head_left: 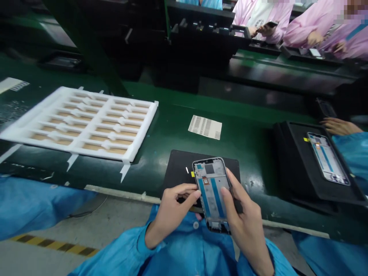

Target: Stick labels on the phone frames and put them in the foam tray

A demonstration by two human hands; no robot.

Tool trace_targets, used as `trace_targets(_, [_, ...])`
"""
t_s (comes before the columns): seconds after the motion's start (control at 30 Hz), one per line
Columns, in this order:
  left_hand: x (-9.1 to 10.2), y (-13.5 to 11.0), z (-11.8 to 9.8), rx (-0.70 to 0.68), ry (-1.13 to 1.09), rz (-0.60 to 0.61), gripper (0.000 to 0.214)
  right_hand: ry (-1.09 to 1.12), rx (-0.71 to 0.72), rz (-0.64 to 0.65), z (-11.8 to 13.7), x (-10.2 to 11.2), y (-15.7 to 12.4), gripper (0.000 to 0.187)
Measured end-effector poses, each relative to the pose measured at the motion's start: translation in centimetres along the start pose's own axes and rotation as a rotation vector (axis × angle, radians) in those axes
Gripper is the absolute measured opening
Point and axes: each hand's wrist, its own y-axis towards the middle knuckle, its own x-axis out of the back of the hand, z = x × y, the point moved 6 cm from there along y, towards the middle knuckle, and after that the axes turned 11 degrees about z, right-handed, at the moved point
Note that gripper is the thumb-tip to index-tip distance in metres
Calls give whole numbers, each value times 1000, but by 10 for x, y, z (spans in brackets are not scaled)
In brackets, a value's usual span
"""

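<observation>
In front of my chest I hold a phone frame (pixel 211 195), tilted, its inner side up, with two blue strips and a small orange-brown flex piece. My right hand (pixel 244 214) is closed around its right edge, the thumb lying over the inner face. At the left edge, the thumb and index finger of my left hand (pixel 178 209) pinch the frame; whether something small is also between them I cannot tell. A yellow tab (pixel 193 174) sticks out at the upper left edge. Beneath lies a black mat (pixel 176 168) with a small white strip on it.
A white foam tray (pixel 140 134) with slots lies to the left on the green bench (pixel 169 122). Ahead is a label sheet (pixel 205 127). To the right, black trays (pixel 304 168) carry another phone frame (pixel 327 159), near a co-worker's hand (pixel 340 125). Other people work across the bench.
</observation>
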Motion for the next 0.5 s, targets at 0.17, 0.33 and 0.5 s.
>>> trace_targets(0.17, [1,-1,-2,33,27,55,26,-26,82,-19,-1,-4,-4,49])
trace_targets(0.33, [1,-4,-3,42,92,88,29,-125,177,-70,4,-4,-10,51])
trace_targets(0.5, [-1,-11,-6,-27,260,14,26,-414,398,-142,20,-20,-28,62])
